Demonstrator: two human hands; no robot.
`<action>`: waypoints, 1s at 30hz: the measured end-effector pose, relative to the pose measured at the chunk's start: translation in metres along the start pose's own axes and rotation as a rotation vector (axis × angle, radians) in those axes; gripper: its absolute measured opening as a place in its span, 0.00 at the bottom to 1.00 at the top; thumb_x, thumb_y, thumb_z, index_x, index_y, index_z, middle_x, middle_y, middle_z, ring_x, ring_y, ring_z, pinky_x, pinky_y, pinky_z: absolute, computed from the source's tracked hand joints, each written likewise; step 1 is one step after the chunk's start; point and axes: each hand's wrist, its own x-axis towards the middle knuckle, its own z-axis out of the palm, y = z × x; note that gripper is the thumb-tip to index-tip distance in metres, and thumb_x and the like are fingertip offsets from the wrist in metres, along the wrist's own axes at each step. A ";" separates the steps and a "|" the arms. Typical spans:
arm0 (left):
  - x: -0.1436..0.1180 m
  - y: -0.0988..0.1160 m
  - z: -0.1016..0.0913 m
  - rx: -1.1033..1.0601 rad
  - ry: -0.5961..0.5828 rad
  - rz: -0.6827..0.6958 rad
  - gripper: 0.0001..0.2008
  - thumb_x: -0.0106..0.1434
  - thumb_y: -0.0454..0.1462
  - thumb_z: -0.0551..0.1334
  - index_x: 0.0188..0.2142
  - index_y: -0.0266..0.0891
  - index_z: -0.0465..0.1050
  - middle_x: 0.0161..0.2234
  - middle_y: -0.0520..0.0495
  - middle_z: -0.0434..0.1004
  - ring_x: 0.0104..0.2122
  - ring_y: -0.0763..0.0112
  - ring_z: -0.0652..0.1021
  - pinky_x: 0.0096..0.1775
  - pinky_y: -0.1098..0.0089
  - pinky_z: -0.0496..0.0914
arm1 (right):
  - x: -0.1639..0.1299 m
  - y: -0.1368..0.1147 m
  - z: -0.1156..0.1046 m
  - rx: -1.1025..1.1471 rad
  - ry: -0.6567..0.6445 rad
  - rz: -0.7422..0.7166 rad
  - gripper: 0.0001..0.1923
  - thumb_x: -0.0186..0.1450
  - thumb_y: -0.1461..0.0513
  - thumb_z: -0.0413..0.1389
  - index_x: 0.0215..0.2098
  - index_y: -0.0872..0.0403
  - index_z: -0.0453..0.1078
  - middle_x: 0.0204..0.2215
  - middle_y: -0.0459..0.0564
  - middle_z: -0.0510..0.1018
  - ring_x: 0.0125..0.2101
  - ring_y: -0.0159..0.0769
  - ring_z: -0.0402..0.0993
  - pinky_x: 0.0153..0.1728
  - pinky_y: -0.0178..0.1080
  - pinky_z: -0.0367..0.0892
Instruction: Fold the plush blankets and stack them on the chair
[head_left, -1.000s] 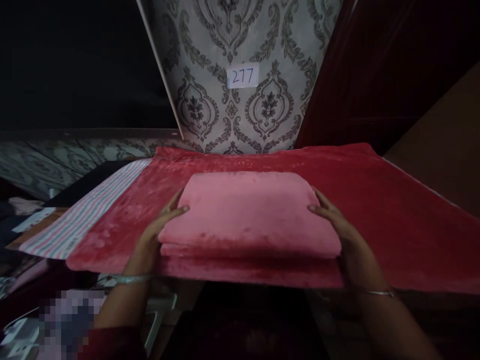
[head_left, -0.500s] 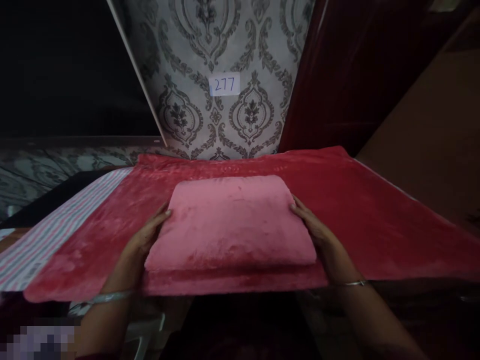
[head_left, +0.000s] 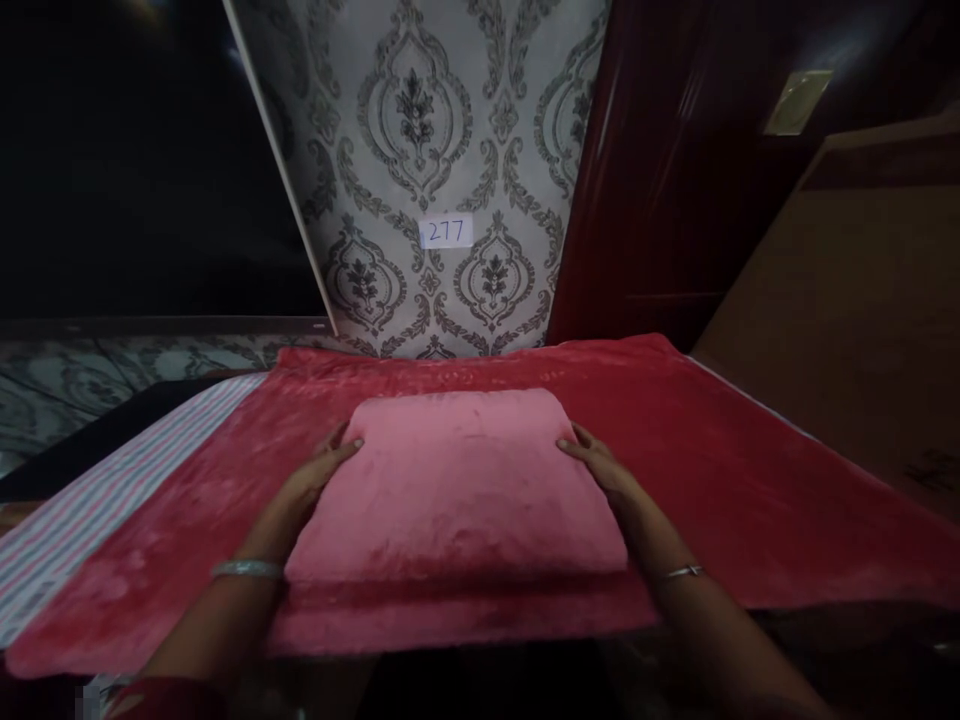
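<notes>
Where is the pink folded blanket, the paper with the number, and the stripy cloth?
pink folded blanket (head_left: 457, 480), head view, top middle.
number paper (head_left: 446, 232), head view, centre of the note.
stripy cloth (head_left: 97, 500), head view, middle of the stripes.

Dim, murky light; dark corners, wide-angle stretch at edges.

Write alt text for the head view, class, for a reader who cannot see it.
Both hands, left hand and right hand, press the sides of a folded pink blanket lying on a red blanket. A paper label reading 277 hangs on patterned wallpaper behind.
</notes>
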 end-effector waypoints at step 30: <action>0.101 0.005 0.131 -1.011 -0.004 -0.292 0.04 0.62 0.30 0.53 0.33 0.40 0.62 0.51 0.33 0.75 0.56 0.53 0.76 0.41 0.58 0.80 | 0.143 0.005 0.092 0.759 0.096 -0.026 0.14 0.68 0.50 0.45 0.41 0.45 0.68 0.43 0.51 0.78 0.49 0.37 0.76 0.53 0.49 0.72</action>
